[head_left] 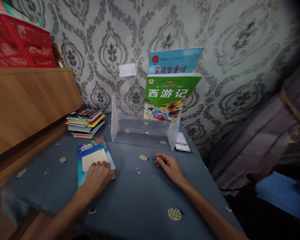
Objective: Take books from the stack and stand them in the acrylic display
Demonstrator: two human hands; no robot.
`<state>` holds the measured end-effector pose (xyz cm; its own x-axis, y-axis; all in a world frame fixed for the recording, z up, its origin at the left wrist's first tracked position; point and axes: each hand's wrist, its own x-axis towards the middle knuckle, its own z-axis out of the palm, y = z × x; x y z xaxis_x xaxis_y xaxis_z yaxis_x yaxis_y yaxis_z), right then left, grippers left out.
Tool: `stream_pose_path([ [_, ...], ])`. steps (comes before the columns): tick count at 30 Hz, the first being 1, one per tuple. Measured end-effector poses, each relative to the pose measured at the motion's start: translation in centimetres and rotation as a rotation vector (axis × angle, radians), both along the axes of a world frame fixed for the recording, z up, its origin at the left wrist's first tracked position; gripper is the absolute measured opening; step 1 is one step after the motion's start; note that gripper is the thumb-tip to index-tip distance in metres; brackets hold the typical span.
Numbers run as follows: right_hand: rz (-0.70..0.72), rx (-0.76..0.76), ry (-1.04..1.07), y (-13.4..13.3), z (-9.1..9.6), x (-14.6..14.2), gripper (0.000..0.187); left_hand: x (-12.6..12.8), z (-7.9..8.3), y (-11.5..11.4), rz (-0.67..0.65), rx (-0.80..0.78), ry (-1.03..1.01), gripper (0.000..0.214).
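My left hand is on the lower right part of a blue book, its fingers curled at the cover; the fingertips are hidden. The book lies back cover up, with a barcode and a pale text panel. My right hand is just above the tablecloth, fingers loosely bent and a little apart, holding nothing. Beyond both hands stands a clear acrylic book rack. A green book stands upright at the rack's right side, in front of a taller light-blue book.
A pile of books sits at the table's back left. A red basket stands on a wooden cabinet at the left. Right of the rack lies a phone-like object, partly blurred. A curtain hangs at the right, against a patterned wall.
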<state>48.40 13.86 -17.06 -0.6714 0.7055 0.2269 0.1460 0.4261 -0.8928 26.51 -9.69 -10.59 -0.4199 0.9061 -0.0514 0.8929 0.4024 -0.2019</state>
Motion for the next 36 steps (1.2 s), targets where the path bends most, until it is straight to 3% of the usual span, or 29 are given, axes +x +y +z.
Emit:
stream_pose_path([
  [2,-0.001,-0.005,0.01,0.0,-0.1,0.0,0.039,-2.2,0.4,-0.2,-0.009,0.063,-0.09,0.039],
  [4,0.0,-0.007,0.018,0.0,-0.1,0.0,0.038,-5.5,0.6,-0.3,0.064,0.133,-0.171,0.044],
  [9,-0.005,-0.015,-0.002,-0.1,0.0,0.1,0.035,-13.7,-1.8,0.0,0.362,0.321,0.027,0.057],
  [11,-0.005,-0.016,-0.009,-0.2,0.1,0.1,0.036,-15.5,-3.0,0.1,0.366,0.301,-0.018,0.058],
  [14,0.002,-0.008,-0.012,-0.2,0.0,0.1,0.034,-16.3,-4.1,0.1,0.303,0.297,-0.035,0.058],
  [20,0.006,0.007,-0.002,-0.4,0.0,0.1,0.032,-13.3,-4.0,-0.5,0.253,0.285,0.023,0.058],
  [24,0.005,0.072,-0.041,-0.8,0.0,0.1,0.029,-9.2,-2.3,-0.4,0.242,0.199,0.072,0.058],
  [27,-0.014,0.138,-0.074,-1.1,0.2,0.2,0.027,-6.1,-0.5,0.3,0.204,0.051,0.113,0.055],
  [31,-0.066,0.277,-0.071,-1.3,0.5,0.4,0.023,-2.2,0.9,1.9,0.15,-0.108,0.049,0.053],
  [36,-0.095,0.379,-0.091,-1.3,0.8,0.8,0.022,1.7,0.5,3.7,0.072,-0.118,-0.118,0.052],
])
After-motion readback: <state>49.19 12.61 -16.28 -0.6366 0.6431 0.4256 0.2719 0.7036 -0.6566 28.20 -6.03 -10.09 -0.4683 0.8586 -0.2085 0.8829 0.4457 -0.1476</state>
